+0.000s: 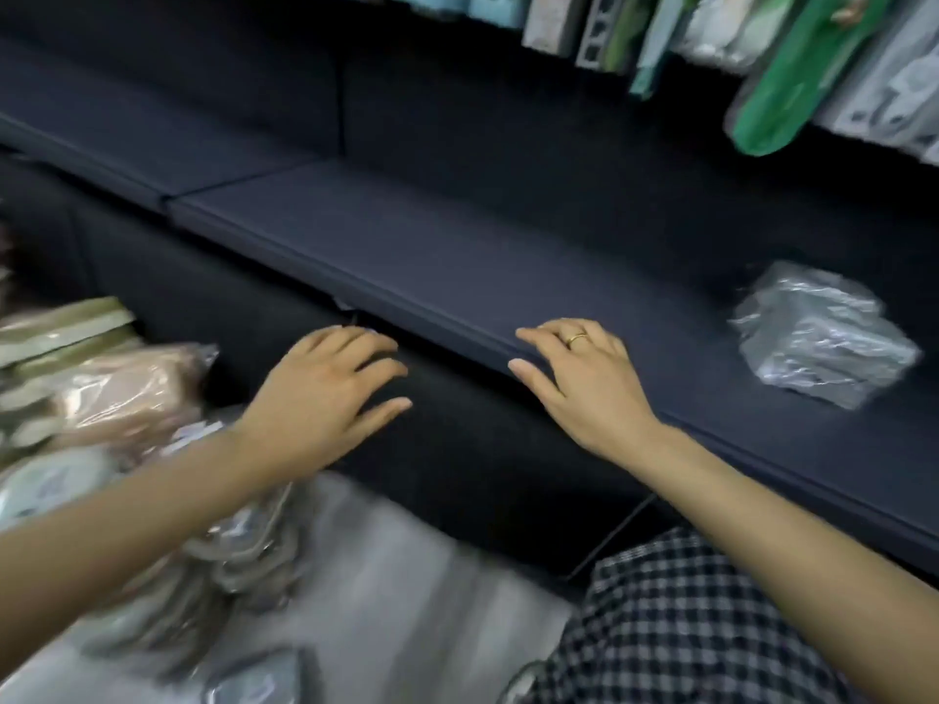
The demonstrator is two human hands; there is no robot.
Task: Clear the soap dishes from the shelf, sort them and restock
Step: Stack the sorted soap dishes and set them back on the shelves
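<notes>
While both hands hold nothing, the right hand [584, 378] lies spread, palm down, at the front edge of the dark shelf [406, 246], a gold ring [577, 339] on one finger. The left hand [325, 398] hovers with loosely spread fingers just below that edge, in front of the shelf. One plastic-wrapped soap dish [823, 337] sits on the shelf, well to the right of the right hand. Wrapped soap dishes [101, 388], blurred, lie piled on the floor [406, 602] left of the shelf. Packaged goods [762, 58] hang above the shelf. Checked fabric [676, 632] shows below its front edge.
</notes>
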